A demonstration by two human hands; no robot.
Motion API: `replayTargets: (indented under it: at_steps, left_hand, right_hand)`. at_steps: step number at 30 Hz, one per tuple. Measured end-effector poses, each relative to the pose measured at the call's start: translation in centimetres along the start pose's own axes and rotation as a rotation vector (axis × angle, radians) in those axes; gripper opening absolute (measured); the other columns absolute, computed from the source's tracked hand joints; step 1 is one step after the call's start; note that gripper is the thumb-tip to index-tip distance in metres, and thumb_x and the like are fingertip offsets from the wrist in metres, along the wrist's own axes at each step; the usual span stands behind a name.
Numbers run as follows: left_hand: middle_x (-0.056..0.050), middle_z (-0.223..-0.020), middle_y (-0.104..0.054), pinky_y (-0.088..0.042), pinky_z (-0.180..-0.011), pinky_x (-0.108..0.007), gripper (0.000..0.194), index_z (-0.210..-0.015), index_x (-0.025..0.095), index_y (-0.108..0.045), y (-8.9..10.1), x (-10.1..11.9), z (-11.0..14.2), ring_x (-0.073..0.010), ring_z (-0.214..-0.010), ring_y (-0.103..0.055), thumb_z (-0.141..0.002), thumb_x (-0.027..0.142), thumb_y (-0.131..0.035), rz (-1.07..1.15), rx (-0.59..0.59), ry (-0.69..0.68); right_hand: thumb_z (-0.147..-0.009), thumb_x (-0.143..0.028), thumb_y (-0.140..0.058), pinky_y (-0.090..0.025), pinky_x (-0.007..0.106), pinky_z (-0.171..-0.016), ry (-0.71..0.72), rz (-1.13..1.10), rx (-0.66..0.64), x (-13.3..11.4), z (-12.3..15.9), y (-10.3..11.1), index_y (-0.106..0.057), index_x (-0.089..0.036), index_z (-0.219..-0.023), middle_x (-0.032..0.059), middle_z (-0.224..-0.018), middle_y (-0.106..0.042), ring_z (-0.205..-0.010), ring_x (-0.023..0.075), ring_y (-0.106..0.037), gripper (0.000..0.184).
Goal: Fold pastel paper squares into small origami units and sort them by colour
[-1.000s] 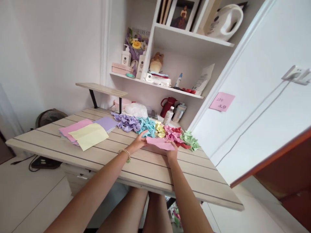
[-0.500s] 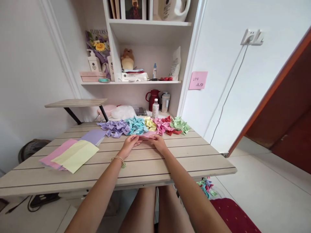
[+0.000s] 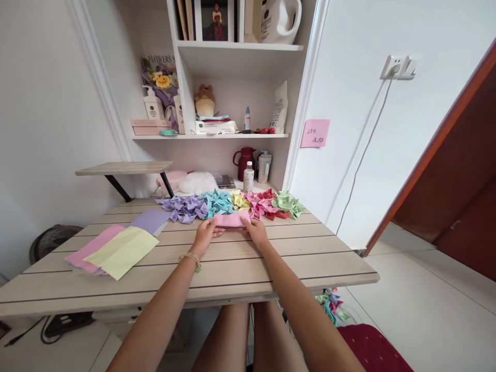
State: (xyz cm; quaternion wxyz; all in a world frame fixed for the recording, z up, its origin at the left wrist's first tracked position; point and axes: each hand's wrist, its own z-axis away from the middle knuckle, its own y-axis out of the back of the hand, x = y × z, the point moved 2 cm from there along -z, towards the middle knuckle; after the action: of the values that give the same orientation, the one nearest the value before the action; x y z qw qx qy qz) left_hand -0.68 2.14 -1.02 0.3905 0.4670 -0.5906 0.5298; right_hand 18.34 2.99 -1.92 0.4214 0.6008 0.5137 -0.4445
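A folded strip of pink paper is stretched between my two hands, just above the tabletop. My left hand pinches its left end between thumb and fingers. At the right end, my right hand grips it the same way. Right behind the strip lies a row of folded paper pieces: purple, turquoise, yellow, pink, red and green. To the left of my hands are loose yellow, pink and purple paper sheets.
A small raised stand is at the table's back left. Behind the row stand a clear bottle, a dark red jug and a tumbler. More folded paper sits below the table's right front edge, near a red cushion.
The pink paper has tilted, so its broad face now shows instead of a thin edge. Both hands keep their hold. The camera view has shifted slightly upward.
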Motion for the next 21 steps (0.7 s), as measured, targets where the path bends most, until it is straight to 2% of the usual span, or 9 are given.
replayTargets:
  at_steps: [4, 7, 12, 17, 21]
  left_hand:
    - [-0.005, -0.081, -0.067, -0.054, -0.061, -0.023, 0.031, -0.086, 0.014, -0.056, -0.47, 0.48, 0.39, -0.016, -0.07, -0.068, -0.066, 0.031, -0.072, -0.02, -0.129, 0.029]
    - [-0.01, -0.084, -0.069, -0.054, -0.06, -0.022, 0.036, -0.093, 0.012, -0.058, -0.59, 0.47, 0.47, -0.0144, -0.065, -0.067, -0.064, 0.028, -0.074, -0.074, -0.164, 0.052]
    - [-0.011, -0.071, -0.069, -0.054, -0.056, -0.023, 0.031, -0.082, 0.009, -0.06, -0.22, -0.03, 0.1, -0.0153, -0.06, -0.067, -0.072, 0.038, -0.065, -0.063, -0.08, 0.053]
    - [-0.006, -0.07, -0.067, -0.056, -0.059, -0.025, 0.031, -0.081, 0.01, -0.06, 0.06, -0.3, -0.2, -0.0169, -0.066, -0.068, -0.069, 0.037, -0.068, -0.037, -0.019, 0.007]
    - [-0.005, -0.065, -0.065, -0.055, -0.054, -0.023, 0.031, -0.075, 0.01, -0.058, 0.19, -0.22, -0.21, -0.0148, -0.059, -0.066, -0.065, 0.036, -0.072, -0.042, 0.017, -0.023]
  right_hand:
    - [-0.066, -0.059, -0.057, -0.043, 0.023, -0.047, -0.042, -0.092, -0.007, -0.29, 0.1, -0.1, -0.063, -0.013, -0.068, 0.0049, -0.059, -0.063, -0.06, 0.0191, -0.062, 0.046]
    - [-0.067, -0.059, -0.057, -0.042, 0.023, -0.046, -0.038, -0.134, -0.017, -0.4, 0.21, -0.21, -0.063, -0.014, -0.072, 0.006, -0.065, -0.065, -0.06, 0.0189, -0.062, 0.046]
    - [-0.068, -0.063, -0.051, -0.04, 0.023, -0.044, 0.014, -0.046, -0.001, -0.26, 0.19, -0.09, -0.06, -0.015, -0.062, 0.0029, -0.055, -0.059, -0.055, 0.0163, -0.056, 0.049]
    - [-0.064, -0.057, -0.06, -0.037, 0.022, -0.046, 0.073, 0.041, -0.052, -0.34, 0.2, -0.06, -0.061, -0.013, -0.062, 0.0007, -0.054, -0.057, -0.054, 0.0132, -0.05, 0.044]
    - [-0.064, -0.053, -0.062, -0.037, 0.023, -0.046, 0.092, 0.091, -0.02, -0.45, 0.42, -0.07, -0.063, -0.012, -0.065, 0.0002, -0.054, -0.057, -0.051, 0.0128, -0.049, 0.041]
